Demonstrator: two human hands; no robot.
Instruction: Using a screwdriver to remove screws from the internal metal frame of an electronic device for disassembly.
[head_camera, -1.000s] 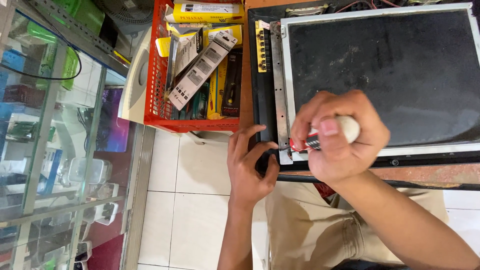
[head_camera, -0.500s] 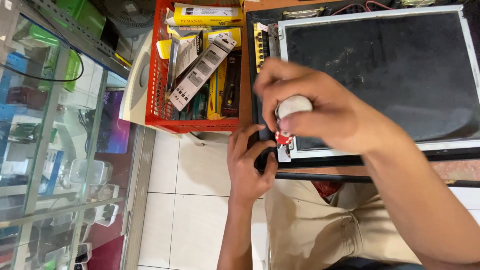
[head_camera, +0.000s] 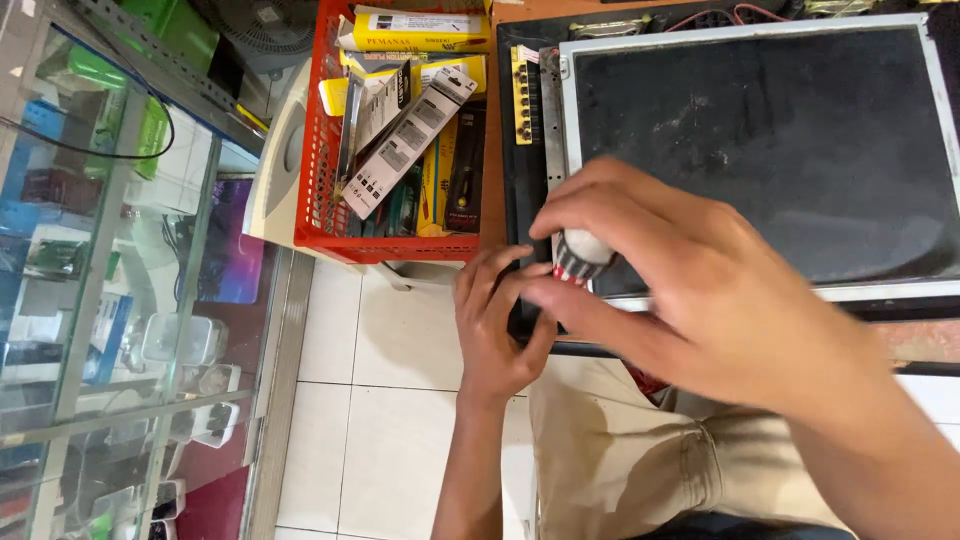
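A flat display panel (head_camera: 760, 150) with a dark screen and a pale metal frame lies on a brown table. My right hand (head_camera: 700, 290) is closed around a screwdriver (head_camera: 580, 255) with a white and red handle, held upright over the panel's near left corner. My left hand (head_camera: 495, 320) rests at that same corner, fingers curled against the dark edge of the panel. The screwdriver's tip is hidden by my fingers.
A red plastic basket (head_camera: 320, 130) of boxed tools and packages stands left of the panel, with a yellow connector strip (head_camera: 521, 95) on the panel's left side. A glass display cabinet (head_camera: 110, 280) fills the left. White floor tiles (head_camera: 380, 420) and my beige trousers (head_camera: 620, 460) are below.
My right hand has swung the screwdriver from lying sideways to standing upright and moved left over the panel's corner. My left hand stays at the corner.
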